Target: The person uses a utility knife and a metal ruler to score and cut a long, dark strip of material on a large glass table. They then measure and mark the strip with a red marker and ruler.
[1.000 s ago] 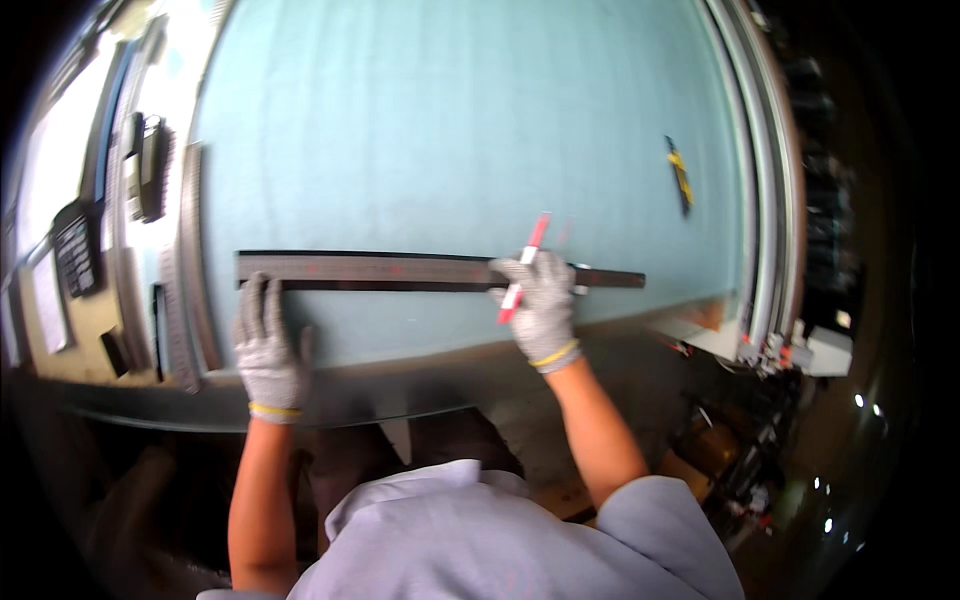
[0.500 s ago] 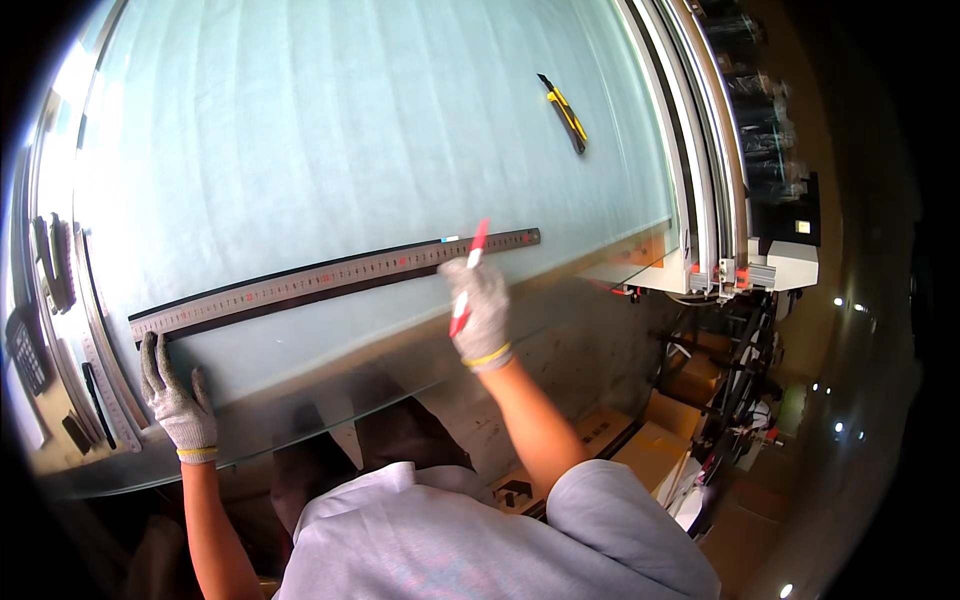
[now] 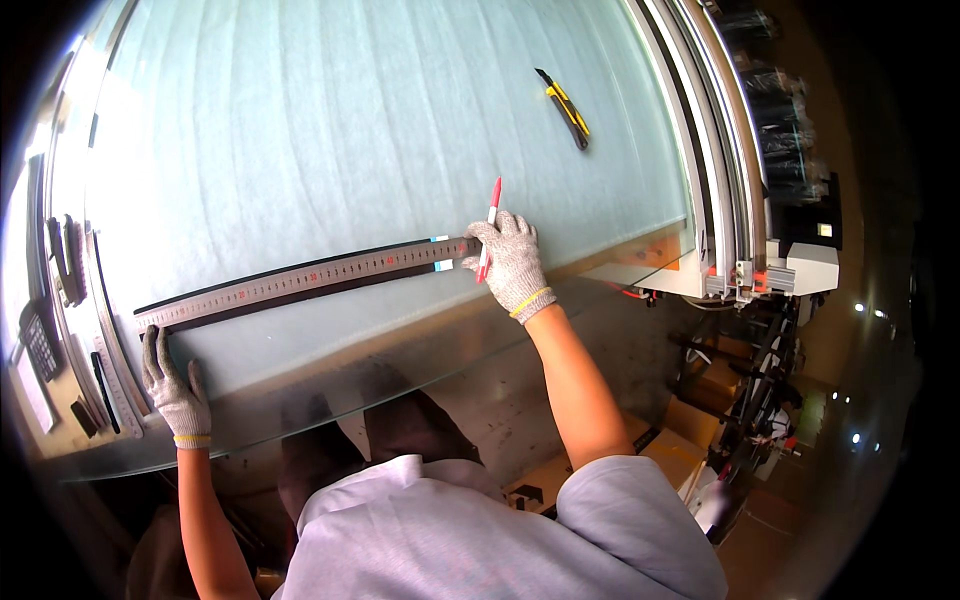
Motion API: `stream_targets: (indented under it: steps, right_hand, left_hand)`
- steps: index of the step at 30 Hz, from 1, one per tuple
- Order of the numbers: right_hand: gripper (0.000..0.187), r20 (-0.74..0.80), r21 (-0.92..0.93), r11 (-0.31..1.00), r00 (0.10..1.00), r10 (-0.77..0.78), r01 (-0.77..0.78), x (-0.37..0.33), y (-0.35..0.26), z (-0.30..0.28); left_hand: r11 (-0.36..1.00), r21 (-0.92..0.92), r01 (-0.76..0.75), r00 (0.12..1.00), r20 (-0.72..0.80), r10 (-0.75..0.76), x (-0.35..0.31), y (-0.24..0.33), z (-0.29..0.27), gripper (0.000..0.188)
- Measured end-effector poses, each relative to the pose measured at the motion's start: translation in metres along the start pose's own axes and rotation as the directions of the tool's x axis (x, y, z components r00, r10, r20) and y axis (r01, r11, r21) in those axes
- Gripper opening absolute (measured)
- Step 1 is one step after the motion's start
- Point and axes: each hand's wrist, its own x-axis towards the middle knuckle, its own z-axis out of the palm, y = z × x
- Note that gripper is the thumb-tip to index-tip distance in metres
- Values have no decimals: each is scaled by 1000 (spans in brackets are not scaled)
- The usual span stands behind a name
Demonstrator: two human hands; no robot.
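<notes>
- Left hand (image 3: 178,398): gloved, fingers extended and not closed around anything; fingertips rest at the left end of the steel ruler.
- Right hand (image 3: 514,262): gloved, well apart from the left; fingers closed on the marker, resting by the ruler's right end.
- Marker (image 3: 493,213): red and white, tilted, red tip toward the far side; presumably light and rigid, best held around the barrel.
- Steel ruler (image 3: 310,278): lies along the near part of the counter, between the hands, on a dark strip (image 3: 300,295); probably thin, stiff, light and slippery, best pinned flat at both ends or lifted by its edges.
- Cutter (image 3: 565,112): yellow and black, far right, lying apart.
- Calculator (image 3: 40,348): dark, at the left.
- Counter (image 3: 330,150): pale blue-green, probably slick.
</notes>
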Motion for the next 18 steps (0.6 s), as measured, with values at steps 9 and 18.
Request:
stream_targets:
  steps: [9, 18]
  right_hand:
    - [39, 200, -82, 995, 977, 75, -59, 19, -12, -10]
    - [31, 143, 395, 916, 989, 19, -75, 16, 22, 2]
  left_hand:
    - [1000, -1, 7, 1000, 3, -7, -1, -1, 1, 67]
    - [997, -42, 70, 997, -32, -72, -2, 8, -4, 68]
